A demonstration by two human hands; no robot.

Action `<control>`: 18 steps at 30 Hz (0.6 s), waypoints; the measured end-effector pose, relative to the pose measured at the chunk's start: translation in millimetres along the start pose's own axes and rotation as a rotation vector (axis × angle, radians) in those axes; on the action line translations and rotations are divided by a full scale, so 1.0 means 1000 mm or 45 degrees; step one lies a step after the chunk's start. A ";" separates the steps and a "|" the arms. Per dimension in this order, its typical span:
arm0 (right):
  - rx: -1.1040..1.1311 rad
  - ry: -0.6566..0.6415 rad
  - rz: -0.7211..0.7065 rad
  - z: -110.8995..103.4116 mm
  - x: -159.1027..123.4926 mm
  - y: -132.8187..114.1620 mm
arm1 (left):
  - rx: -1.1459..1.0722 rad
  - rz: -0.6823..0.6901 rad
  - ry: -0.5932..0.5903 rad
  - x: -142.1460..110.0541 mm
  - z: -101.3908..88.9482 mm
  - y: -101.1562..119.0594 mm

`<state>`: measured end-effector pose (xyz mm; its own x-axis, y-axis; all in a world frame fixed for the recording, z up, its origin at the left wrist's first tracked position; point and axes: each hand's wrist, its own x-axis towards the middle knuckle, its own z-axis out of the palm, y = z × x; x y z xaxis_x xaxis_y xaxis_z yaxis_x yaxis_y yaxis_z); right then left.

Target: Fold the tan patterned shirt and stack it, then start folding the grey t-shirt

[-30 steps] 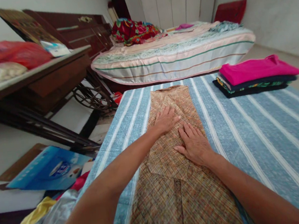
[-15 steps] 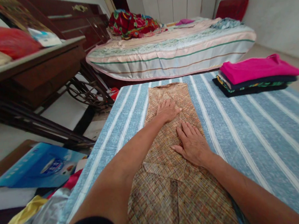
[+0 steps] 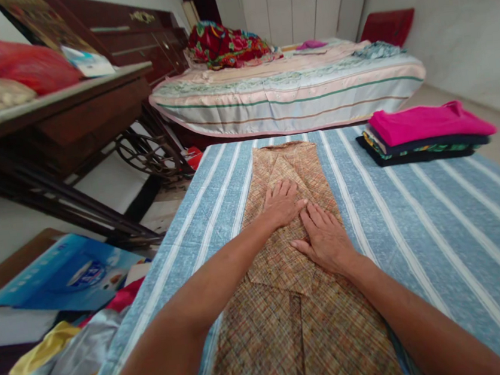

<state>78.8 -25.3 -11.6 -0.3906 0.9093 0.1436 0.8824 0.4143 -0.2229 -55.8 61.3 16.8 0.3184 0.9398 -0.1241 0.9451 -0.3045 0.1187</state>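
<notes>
Checked garment: the brown checked garment (image 3: 266,330) lies flat and lengthwise on the striped sheet (image 3: 424,252), narrow at its far end and wider toward the camera, with a dark slit down the middle of its near part.
Left hand: the left hand (image 3: 283,205) is open and palm down on the upper part of the garment, fingers slightly spread and pointing to its far end.
Right hand: the right hand (image 3: 325,236) is also open, laid on the garment nearer its right edge and a little closer to the camera; its thumb is held away from the fingers.
Gap between hands: the left thumb and the right fingertips are very close; whether they touch is hard to tell.
Folded pile: right of the garment's far end, well apart from it, the folded pile (image 3: 428,131) rests on the sheet, bright pink on top, dark and patterned layers below.
Far bed: beyond the garment is the far bed (image 3: 289,101), with the red floral bundle (image 3: 229,45) on it.
Left side: left of the garment, off the sheet, are the dark wooden table (image 3: 100,105) bearing the red bag (image 3: 37,67), the blue box (image 3: 70,271) lower down, and the loose yellow and grey cloths (image 3: 67,365) nearest the camera.
</notes>
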 end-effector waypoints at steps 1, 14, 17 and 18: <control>-0.005 -0.001 0.002 0.000 0.000 0.000 | -0.012 0.004 0.002 0.001 0.001 -0.001; 0.018 -0.016 -0.002 -0.013 -0.010 -0.002 | -0.015 0.122 0.107 -0.082 -0.017 -0.005; 0.006 -0.029 -0.007 -0.012 -0.021 -0.009 | 0.006 0.066 0.089 -0.113 -0.011 -0.006; 0.001 -0.046 0.003 -0.011 -0.024 -0.011 | 0.008 0.044 0.081 -0.120 -0.007 -0.006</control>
<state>81.5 -52.4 -2.5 -0.3979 0.9111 0.1080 0.8831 0.4122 -0.2242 -100.3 -48.3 38.2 0.3454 0.9367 -0.0572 0.9342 -0.3374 0.1158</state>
